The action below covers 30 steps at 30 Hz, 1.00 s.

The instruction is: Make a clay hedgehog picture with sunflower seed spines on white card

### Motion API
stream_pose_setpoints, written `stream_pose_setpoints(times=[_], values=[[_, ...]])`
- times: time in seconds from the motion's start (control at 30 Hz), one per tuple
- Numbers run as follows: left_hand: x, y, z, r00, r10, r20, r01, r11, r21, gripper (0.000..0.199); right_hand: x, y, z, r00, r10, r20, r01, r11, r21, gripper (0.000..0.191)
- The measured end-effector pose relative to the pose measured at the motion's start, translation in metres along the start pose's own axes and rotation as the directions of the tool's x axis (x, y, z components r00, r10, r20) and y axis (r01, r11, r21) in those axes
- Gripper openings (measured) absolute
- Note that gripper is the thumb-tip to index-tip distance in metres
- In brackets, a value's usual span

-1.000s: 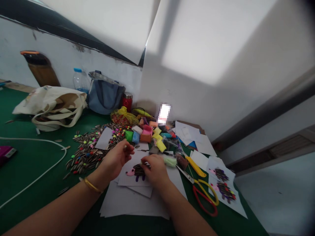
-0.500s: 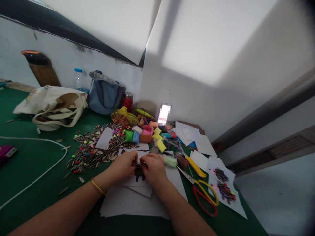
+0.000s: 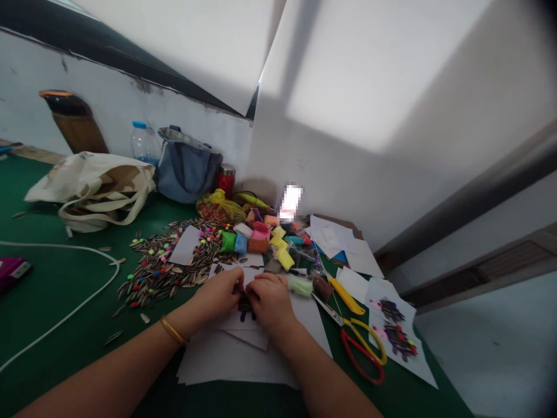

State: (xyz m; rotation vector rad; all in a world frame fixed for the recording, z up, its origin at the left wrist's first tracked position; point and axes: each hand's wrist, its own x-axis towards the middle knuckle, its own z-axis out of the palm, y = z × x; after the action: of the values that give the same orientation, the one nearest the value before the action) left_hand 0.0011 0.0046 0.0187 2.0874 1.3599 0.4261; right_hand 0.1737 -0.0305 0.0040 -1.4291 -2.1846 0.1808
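Note:
My left hand (image 3: 223,293) and my right hand (image 3: 270,299) meet over a small dark figure (image 3: 245,303) with purple legs on white paper (image 3: 235,360). The fingers of both hands are pinched together close to the figure's top, and what lies between their tips is too small to make out. A gold bangle (image 3: 173,331) circles the left wrist. Striped seeds (image 3: 163,284) mixed with coloured little balls are heaped left of the hands. Packets of coloured clay (image 3: 260,235) lie just beyond them.
Scissors (image 3: 363,348) and a yellow cutter (image 3: 346,295) lie right of my right hand, beside a sheet (image 3: 420,366) bearing two seed-covered figures. Bags (image 3: 187,168), bottles (image 3: 143,142) and a lit phone (image 3: 290,202) stand at the back. A white cable (image 3: 65,316) curves at left.
The right fingers have shifted slightly and curled further over the top of the dark figure. My left hand has hardly moved.

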Motion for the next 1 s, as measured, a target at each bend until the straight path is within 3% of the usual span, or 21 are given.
stream_pose_setpoints(times=[0.33, 0.57, 0.63, 0.7, 0.77, 0.87, 1.0], values=[[0.001, -0.003, 0.001, 1.0, 0.021, -0.013, -0.021, 1.0, -0.019, 0.017, -0.001, 0.001, -0.003, 1.0, 0.003, -0.028, 0.0, 0.996, 0.084, 0.013], [-0.002, 0.001, -0.006, 0.999, -0.001, -0.038, 0.001, 1.0, 0.0, 0.017, -0.003, 0.008, -0.013, 0.986, 0.041, -0.161, -0.014, 0.986, 0.166, 0.022], [-0.003, 0.005, -0.011, 0.995, -0.044, -0.092, 0.04, 0.998, -0.047, 0.015, -0.003, 0.005, -0.016, 0.974, 0.028, -0.226, 0.013, 0.984, 0.178, 0.023], [-0.004, 0.009, -0.015, 0.988, -0.065, -0.14, 0.035, 0.977, -0.209, 0.018, -0.005, 0.0, -0.02, 0.96, -0.002, -0.281, 0.054, 0.982, 0.18, 0.025], [-0.005, 0.014, -0.015, 0.99, -0.065, -0.122, -0.001, 0.878, -0.479, 0.026, -0.007, -0.008, -0.024, 0.95, -0.044, -0.308, 0.097, 0.982, 0.161, 0.028], [-0.01, 0.026, -0.01, 0.999, -0.029, 0.022, 0.034, 0.557, -0.83, 0.025, -0.011, -0.019, -0.028, 0.947, -0.114, -0.3, 0.145, 0.986, 0.084, 0.037], [-0.02, 0.039, -0.007, 0.99, 0.014, 0.14, 0.136, 0.156, -0.978, 0.034, -0.012, -0.025, -0.026, 0.951, -0.219, -0.219, 0.213, 0.976, -0.054, 0.056]])
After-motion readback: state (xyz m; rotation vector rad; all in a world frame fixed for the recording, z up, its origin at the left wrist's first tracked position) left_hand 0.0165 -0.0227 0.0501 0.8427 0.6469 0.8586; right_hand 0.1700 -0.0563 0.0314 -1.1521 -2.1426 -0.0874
